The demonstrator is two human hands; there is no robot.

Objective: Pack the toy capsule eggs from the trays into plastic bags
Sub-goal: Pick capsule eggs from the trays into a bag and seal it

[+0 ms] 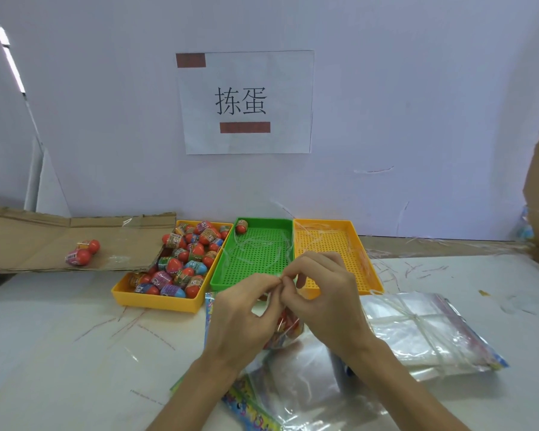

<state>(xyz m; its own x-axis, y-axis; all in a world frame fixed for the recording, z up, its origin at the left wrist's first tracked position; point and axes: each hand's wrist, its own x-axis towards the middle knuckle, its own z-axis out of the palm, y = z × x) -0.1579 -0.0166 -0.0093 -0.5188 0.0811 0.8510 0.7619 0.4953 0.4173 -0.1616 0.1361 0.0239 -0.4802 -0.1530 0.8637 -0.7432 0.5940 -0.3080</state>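
Both hands meet just in front of the trays: the left hand [240,309] and the right hand [327,300] each pinch the gathered mouth of a clear plastic bag [285,329] between thumb and fingertips. The hands cover most of the bag, so only a glimpse of red capsule eggs shows through it between the palms. The knuckles also hide the near rim where the green tray [255,253] meets the right yellow tray [324,241]. The green tray holds a single egg [241,227] in its far left corner, with thin clear strips lying across it. The left yellow tray [156,301] is heaped with capsule eggs [187,259]. To the right of the hands lies a tied stack of empty bags [417,331], and loose bags [293,393] are spread under the wrists. Two red eggs [83,251] rest on flattened cardboard [28,237] at far left. A paper sign [246,102] hangs on the wall behind.
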